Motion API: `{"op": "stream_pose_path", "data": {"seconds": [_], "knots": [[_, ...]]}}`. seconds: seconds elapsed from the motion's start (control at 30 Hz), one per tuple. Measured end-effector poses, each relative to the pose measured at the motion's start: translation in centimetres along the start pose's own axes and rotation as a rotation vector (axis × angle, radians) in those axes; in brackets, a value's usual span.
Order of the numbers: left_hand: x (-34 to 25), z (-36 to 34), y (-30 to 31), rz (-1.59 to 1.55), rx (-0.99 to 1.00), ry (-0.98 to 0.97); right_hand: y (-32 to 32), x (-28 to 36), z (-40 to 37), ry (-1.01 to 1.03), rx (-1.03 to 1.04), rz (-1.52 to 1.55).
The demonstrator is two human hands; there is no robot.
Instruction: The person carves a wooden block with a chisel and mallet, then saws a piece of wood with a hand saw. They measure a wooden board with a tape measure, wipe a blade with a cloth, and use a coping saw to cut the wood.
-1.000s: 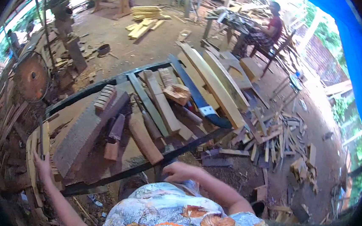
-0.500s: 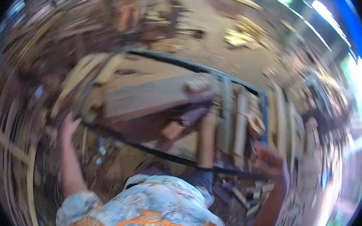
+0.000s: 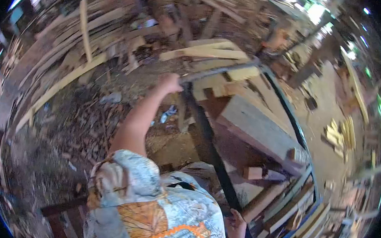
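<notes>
A dark rectangular frame (image 3: 210, 152) stretches across the middle of the head view around pieces of timber. My left hand (image 3: 171, 82) is at its far left corner, fingers closed around the end of the bar. Near the lower end of the same side, my right hand (image 3: 236, 223) is beside the bar, its fingers loosely bent and apart, with nothing seen in them. Inside the frame lies a thick wooden beam (image 3: 261, 127). A short wooden block (image 3: 253, 173) and a striped wooden piece (image 3: 299, 155) are close to its near end.
Wood scraps (image 3: 95, 134) and debris litter the ground on the left. A long pale plank (image 3: 61, 86) crosses behind them. Yellow offcuts (image 3: 341, 135) lie on the ground at right. Several narrow timbers (image 3: 307, 226) lie side by side at the lower right.
The view has swung left, so the frame and beam now appear farther right and turned. My left hand has closed on the frame's corner. My right hand has come down beside the bar.
</notes>
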State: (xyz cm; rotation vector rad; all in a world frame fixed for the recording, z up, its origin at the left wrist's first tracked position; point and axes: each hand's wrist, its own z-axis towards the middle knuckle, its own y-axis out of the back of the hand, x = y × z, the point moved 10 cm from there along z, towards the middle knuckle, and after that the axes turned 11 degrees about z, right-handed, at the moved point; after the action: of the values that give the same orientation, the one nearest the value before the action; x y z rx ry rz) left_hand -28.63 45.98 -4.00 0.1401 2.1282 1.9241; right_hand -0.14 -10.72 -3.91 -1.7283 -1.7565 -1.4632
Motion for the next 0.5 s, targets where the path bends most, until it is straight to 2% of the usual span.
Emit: {"op": "stream_pose_path", "data": {"seconds": [0.03, 0.07, 0.17, 0.2, 0.4, 0.47, 0.5], "knots": [[1.5, 1.0, -1.3, -0.062, 0.009, 0.076, -0.3, -1.2, 0.1, -0.042, -0.016, 0.098], [0.9, -1.0, 1.2, -0.039, -0.092, 0.107, -0.9, 0.9, -0.1, 0.061, 0.003, 0.105], [-0.1, -3.1, 2.4, -0.124, -0.032, 0.109, -2.0, -2.8, 1.5, 0.040, 0.017, 0.106], [-0.2, -3.3, 2.0, -0.131, -0.033, 0.124, -2.2, -1.4, 1.4, -0.016, 0.039, 0.043], [-1.6, -4.9, 1.9, -0.245, -0.102, 0.040, -2.7, 0.4, 2.7, 0.159, 0.096, 0.024], [-3.6, -6.2, 3.5, -0.333, -0.065, -0.024, -2.6, 1.2, 2.7, 0.105, 0.088, 0.012], [-4.8, -7.9, 6.0, -0.317, -0.187, -0.051, -2.6, 1.7, 2.7, 0.054, 0.073, 0.007]]}}
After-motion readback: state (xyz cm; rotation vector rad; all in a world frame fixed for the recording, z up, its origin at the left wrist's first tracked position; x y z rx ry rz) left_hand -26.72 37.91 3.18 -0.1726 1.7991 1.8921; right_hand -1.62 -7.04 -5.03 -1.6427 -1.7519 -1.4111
